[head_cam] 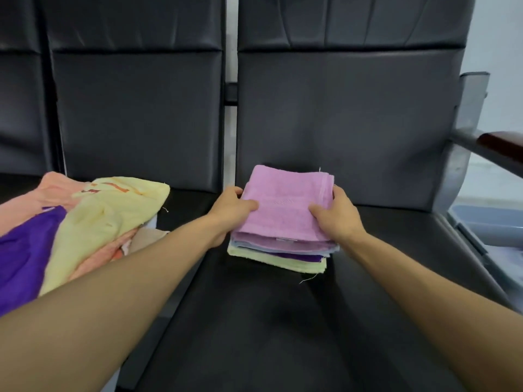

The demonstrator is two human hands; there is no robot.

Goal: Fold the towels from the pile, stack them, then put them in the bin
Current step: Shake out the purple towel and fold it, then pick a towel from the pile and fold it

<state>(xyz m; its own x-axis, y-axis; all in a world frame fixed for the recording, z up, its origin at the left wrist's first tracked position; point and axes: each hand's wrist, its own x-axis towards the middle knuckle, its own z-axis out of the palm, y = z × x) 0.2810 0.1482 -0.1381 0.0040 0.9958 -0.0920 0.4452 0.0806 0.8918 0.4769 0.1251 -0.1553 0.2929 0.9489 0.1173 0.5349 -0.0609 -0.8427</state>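
Arms outstretched, left hand and right hand grip opposite sides of the pink towel.

A waiting area, with linked black seats.

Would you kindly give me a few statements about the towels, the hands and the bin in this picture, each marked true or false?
1. The left hand and right hand hold the pink towel, one at each side. True.
2. The top towel of the stack is yellow. False: the pink towel is on top, and a pale yellow towel lies at the bottom.
3. The unfolded pile lies to the left of the stack. True.
4. The stack is already in the bin. False: it rests on the black seat, and the bin stands off to the right.
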